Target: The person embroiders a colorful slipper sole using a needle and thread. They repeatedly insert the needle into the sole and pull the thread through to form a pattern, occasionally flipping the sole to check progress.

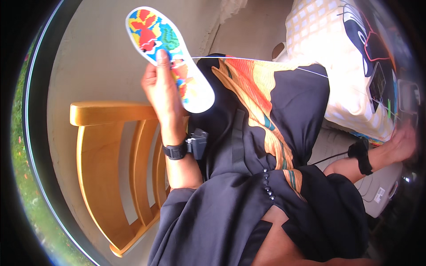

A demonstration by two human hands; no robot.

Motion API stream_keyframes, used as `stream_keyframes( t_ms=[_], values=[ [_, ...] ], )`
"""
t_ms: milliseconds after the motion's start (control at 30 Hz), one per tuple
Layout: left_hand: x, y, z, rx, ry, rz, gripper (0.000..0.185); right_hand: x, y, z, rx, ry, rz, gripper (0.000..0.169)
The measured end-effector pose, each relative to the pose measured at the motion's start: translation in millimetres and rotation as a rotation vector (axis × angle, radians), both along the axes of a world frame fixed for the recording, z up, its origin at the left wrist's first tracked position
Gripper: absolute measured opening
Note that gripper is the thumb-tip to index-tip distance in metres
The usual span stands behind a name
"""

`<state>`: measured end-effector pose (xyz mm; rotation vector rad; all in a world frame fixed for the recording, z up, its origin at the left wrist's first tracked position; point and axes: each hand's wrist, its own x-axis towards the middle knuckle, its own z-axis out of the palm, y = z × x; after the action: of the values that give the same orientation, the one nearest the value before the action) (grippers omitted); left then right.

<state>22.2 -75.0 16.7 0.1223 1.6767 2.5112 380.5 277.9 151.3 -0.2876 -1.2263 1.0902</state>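
My left hand (164, 84) holds a white-edged shoe insole (197, 94), thumb on its face and fingers behind. Its upper part bears red, yellow, blue and green stitching; the heel end is mostly white. A white thread (246, 59) runs taut from the insole's edge across my lap to the right, over the pale cushion or cloth. My right hand (404, 138) is at the far right edge, blurred, beside the cloth-covered surface; its fingers and anything between them cannot be made out. Each wrist wears a black strap, the left one with a small dark device.
A checked pillow or cushion (309, 30) with a cartoon print lies at the upper right, a phone (377, 87) on the cloth near it. A wooden chair back (100, 166) stands at left. A pale plastic case or stool (379, 189) is low at right.
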Motion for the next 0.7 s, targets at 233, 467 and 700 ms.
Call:
stream_keyframes(
  t_ms=[233,467,700],
  values=[
    [29,32,17,0.004,0.068,-0.202,0.021,-105,-90,-34,0.125,-0.386,0.042,0.009],
    [52,30,35,0.067,0.126,-0.260,0.022,-196,-206,-68,0.462,-0.756,0.418,0.023],
    [62,30,41,0.137,0.172,-0.273,0.022,-199,-216,-65,0.501,-0.850,0.446,0.028]
  ],
)
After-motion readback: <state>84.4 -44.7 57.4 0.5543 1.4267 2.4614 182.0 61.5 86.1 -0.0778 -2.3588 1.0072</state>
